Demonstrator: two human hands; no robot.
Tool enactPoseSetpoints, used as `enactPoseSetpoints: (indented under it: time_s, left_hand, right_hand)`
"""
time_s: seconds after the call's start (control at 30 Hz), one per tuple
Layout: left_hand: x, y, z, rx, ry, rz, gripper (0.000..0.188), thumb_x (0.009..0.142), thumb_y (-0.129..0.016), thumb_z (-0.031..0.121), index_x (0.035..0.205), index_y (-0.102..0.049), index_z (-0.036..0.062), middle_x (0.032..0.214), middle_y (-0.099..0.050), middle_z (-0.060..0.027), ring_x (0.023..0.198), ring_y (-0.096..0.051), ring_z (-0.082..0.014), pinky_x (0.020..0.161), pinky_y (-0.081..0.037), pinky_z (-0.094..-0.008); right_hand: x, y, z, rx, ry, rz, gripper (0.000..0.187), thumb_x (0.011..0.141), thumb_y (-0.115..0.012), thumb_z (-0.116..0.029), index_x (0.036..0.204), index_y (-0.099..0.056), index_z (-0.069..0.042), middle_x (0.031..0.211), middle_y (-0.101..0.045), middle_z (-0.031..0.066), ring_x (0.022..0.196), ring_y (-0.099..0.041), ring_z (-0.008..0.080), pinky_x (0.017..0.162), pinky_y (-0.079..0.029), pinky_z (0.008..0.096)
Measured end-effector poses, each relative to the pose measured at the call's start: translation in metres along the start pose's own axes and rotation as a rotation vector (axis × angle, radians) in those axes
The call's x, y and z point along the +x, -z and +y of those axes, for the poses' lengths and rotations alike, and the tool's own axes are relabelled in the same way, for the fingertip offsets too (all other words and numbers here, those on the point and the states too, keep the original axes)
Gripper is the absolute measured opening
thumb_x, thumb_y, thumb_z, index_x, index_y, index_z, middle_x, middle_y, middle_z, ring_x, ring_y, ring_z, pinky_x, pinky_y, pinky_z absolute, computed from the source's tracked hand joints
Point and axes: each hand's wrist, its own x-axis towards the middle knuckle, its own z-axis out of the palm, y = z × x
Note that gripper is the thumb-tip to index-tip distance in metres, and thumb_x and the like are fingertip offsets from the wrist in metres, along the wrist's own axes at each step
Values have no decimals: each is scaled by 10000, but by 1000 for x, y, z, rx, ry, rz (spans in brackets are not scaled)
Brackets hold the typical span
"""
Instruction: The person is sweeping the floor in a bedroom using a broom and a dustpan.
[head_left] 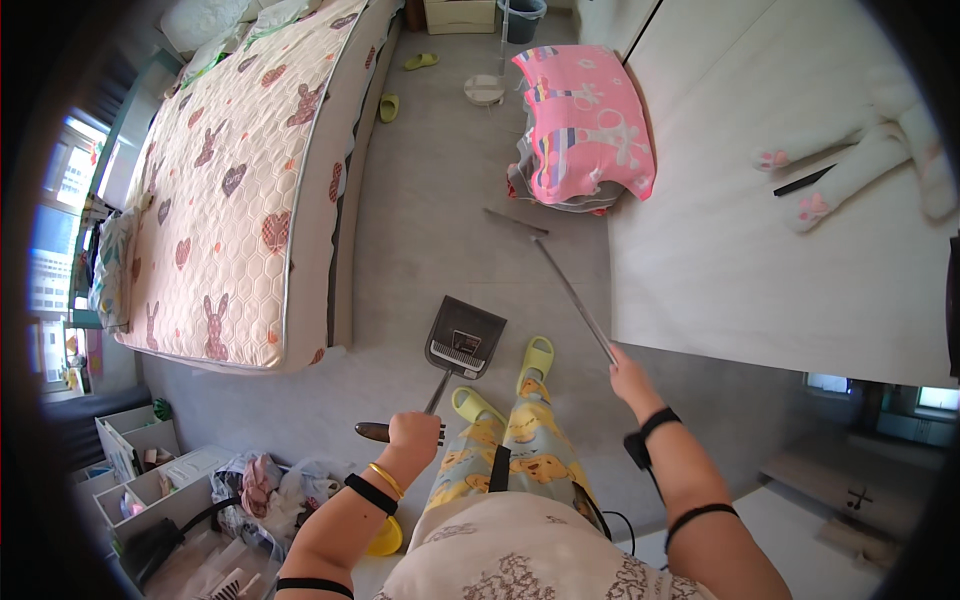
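My left hand (413, 438) is closed round the grey handle of a dark dustpan (482, 322), which sits on the floor ahead of my feet. From the same fist juts a dark, rounded brown piece (372, 431) on one side and black prongs on the other; its kind is unclear. A broom (570, 290) slants forward from my right hand (632, 378), whose fingers wrap its thin metal stick. The broom's narrow head (515, 221) rests on the floor near a pink patterned bundle (590, 125).
A bed (215, 200) stands on the left, a pale wardrobe (720, 260) on the right. Green slippers (390, 107) lie beside the bed; a white round device (484, 90) and a bucket (524, 20) are farther off. Bags (290, 490) and shelving (140, 440) fill the lower left.
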Motion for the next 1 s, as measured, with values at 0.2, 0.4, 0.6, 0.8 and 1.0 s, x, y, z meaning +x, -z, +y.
enactPoseSetpoints:
  time_s: [0.2,0.4,0.6,0.8,1.0]
  left_hand:
    - [1,-16,3,-51,23,28,137,692,-583,135,827,-609,136,799,-626,-57,798,-612,-223,624,-479,-325]
    - [0,-27,-5,-71,48,28,140,692,-579,134,828,-611,137,797,-628,-53,787,-616,-227,608,-480,-327]
    - [-27,-37,-11,-124,92,36,138,687,-587,134,823,-613,139,798,-629,-49,790,-616,-226,608,-480,-327]
    - [-35,-59,-7,-156,136,21,123,695,-588,138,815,-612,135,794,-629,-53,784,-618,-221,594,-480,-328]
    - [-73,-86,-11,-309,239,74,98,698,-596,132,773,-658,127,807,-642,-52,781,-623,-213,596,-480,-305]
  right_hand:
    - [-76,-55,-27,0,30,-265,441,824,-437,-149,1253,-340,-130,757,-580,243,724,-562,406,653,-438,490]
    - [-157,18,-12,190,-29,-500,449,819,-494,-120,1258,-402,-92,1128,-533,171,993,-533,313,831,-422,361]
    - [-51,24,-14,162,139,-135,414,847,-457,-172,1251,-410,-99,1025,-568,206,922,-553,357,768,-445,383]
    - [-119,-41,-25,27,30,-411,486,824,-466,-156,1290,-328,-127,884,-574,271,823,-557,424,734,-446,449]
    - [-128,26,-46,60,177,-583,480,820,-502,-177,1281,-374,-149,1036,-559,207,920,-552,344,801,-435,371]
